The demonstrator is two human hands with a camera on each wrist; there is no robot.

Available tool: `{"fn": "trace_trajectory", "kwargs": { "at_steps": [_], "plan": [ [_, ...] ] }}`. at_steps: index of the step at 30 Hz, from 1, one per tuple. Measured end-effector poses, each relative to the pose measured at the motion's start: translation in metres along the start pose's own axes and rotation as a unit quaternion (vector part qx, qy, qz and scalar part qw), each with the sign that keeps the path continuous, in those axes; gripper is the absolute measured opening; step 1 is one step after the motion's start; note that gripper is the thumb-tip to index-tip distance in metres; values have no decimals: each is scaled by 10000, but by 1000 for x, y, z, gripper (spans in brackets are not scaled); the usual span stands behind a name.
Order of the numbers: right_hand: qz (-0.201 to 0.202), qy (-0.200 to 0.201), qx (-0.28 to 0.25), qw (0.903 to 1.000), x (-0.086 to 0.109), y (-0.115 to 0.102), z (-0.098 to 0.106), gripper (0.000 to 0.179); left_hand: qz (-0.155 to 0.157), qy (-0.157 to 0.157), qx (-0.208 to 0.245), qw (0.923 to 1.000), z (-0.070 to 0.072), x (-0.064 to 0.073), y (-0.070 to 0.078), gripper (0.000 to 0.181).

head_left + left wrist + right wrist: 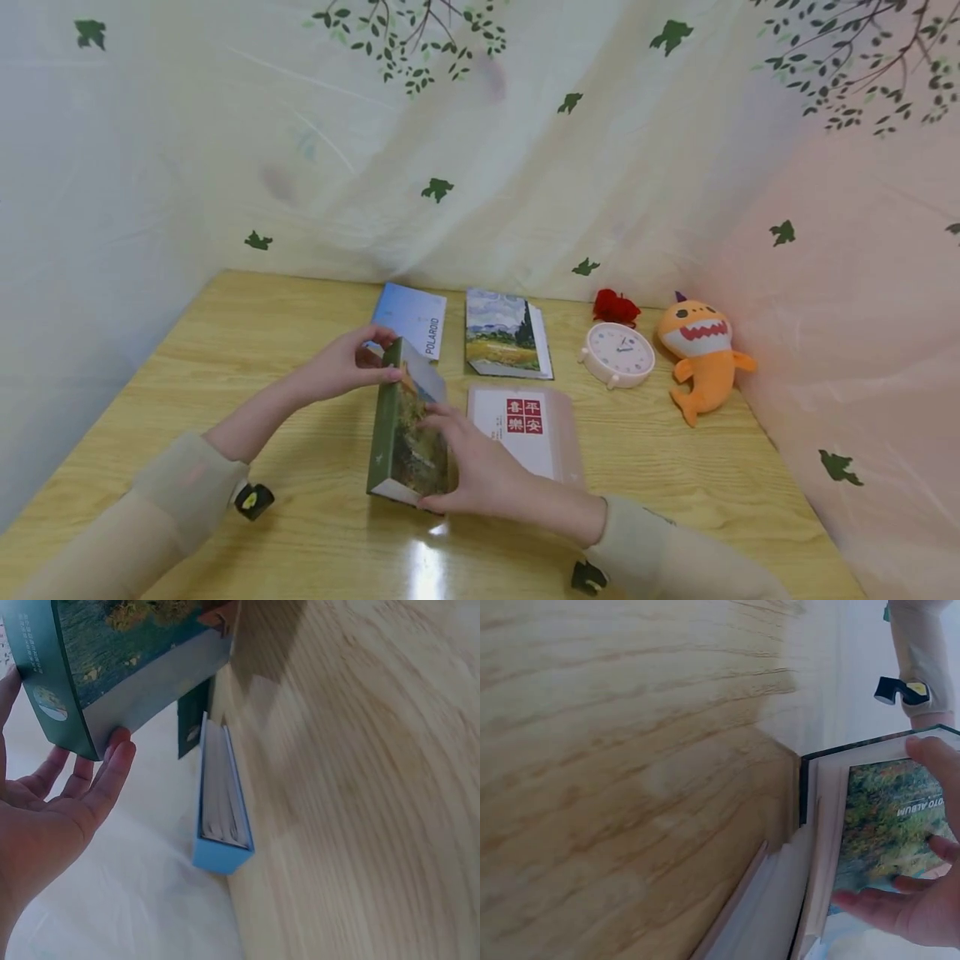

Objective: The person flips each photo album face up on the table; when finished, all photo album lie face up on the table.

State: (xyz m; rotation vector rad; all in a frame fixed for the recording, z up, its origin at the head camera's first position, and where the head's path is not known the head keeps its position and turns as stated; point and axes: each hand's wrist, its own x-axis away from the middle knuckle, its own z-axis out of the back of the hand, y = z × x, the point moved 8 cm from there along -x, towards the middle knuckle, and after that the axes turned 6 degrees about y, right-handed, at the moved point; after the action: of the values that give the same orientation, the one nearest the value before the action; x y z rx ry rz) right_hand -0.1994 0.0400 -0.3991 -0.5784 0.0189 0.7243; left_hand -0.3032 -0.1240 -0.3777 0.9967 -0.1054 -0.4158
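A thick photo album (pixel 411 433) with a green spine and a painted landscape cover stands raised and tilted between my two hands. My left hand (pixel 352 360) grips its upper end, thumb on the spine side and fingers at the far edge. In the left wrist view the fingertips (pixel 118 750) press around the album's corner. My right hand (pixel 480 462) holds the lower part, thumb at the bottom corner and fingers spread over the cover. Lettering ending in "ALBUM" shows on the cover (pixel 889 825) in the right wrist view.
Behind lie a blue Polaroid album (pixel 408 315) and another landscape-covered album (pixel 502 333). A pinkish album with red characters (pixel 525 429) lies right of my hands. Further right are a white clock (pixel 618 354), a red item (pixel 615 307) and an orange shark plush (pixel 705 358). Curtains border the table.
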Motion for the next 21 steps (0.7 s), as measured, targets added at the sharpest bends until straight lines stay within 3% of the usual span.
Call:
{"fn": "trace_trajectory", "kwargs": {
  "at_steps": [6, 12, 21],
  "plan": [
    [-243, -548, 558, 9966, 7, 16, -13, 92, 160, -270, 441, 9985, -1, 4, -22, 58],
    [-200, -784, 636, 9947, 8, 21, -21, 93, 286, -603, 856, 9941, -2, 11, -40, 66],
    [-135, -906, 763, 9929, 5, 21, -27, 82, 433, -762, 429, 9952, -3, 22, -63, 59]
  ]
}}
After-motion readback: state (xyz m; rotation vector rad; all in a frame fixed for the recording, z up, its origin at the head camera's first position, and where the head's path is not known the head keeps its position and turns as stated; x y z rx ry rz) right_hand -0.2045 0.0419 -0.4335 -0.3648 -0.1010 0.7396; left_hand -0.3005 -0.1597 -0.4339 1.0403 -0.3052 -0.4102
